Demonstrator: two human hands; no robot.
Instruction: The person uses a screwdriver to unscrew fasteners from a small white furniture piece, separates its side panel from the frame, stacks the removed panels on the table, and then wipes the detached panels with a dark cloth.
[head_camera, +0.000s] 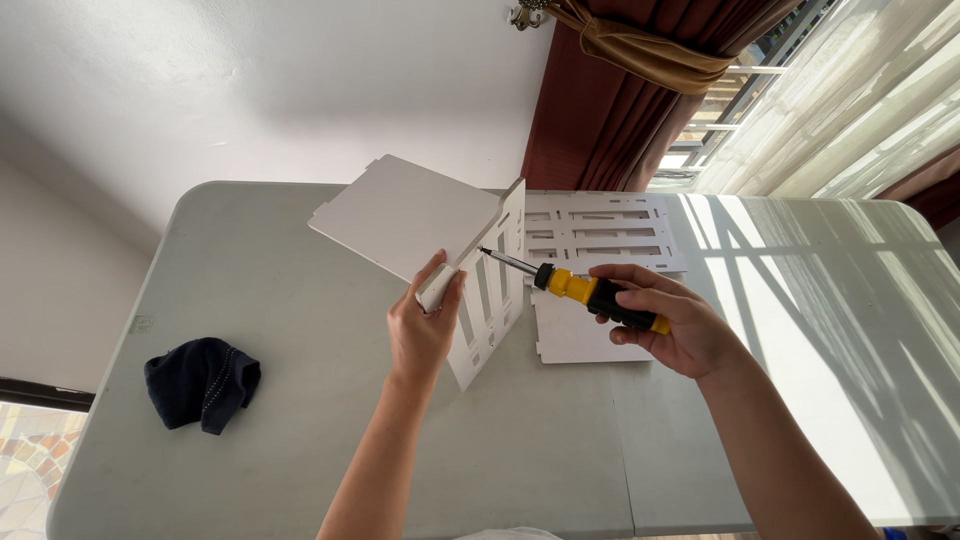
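Both forearms enter from the bottom edge, cut off below the elbows. The left hand (422, 332) rises palm away, fingers and thumb closed around the lower corner of a white panel assembly (440, 240); the fingertips are hidden behind the board. At about 3 o'clock from it, the right hand (668, 328) is wrapped around the handle of one yellow-and-black screwdriver (597, 293), wrist bent, with the shaft pointing toward 10 o'clock. Its tip meets the joint where the plain board joins the slotted upright panel; whether it sits in a screw is too small to make out.

At 9 o'clock from the left hand, well apart, lies one crumpled dark blue cloth (203, 381) on the grey table (300, 470).

Beyond the hands, at 12 to 1 o'clock, two more flat white panels (610, 235) lie on the table, one slotted and one plain, the plain one partly covered by the right hand. Farther off hang one dark red curtain (610, 110) and sheer white drapes (850, 100), cut off by the frame.
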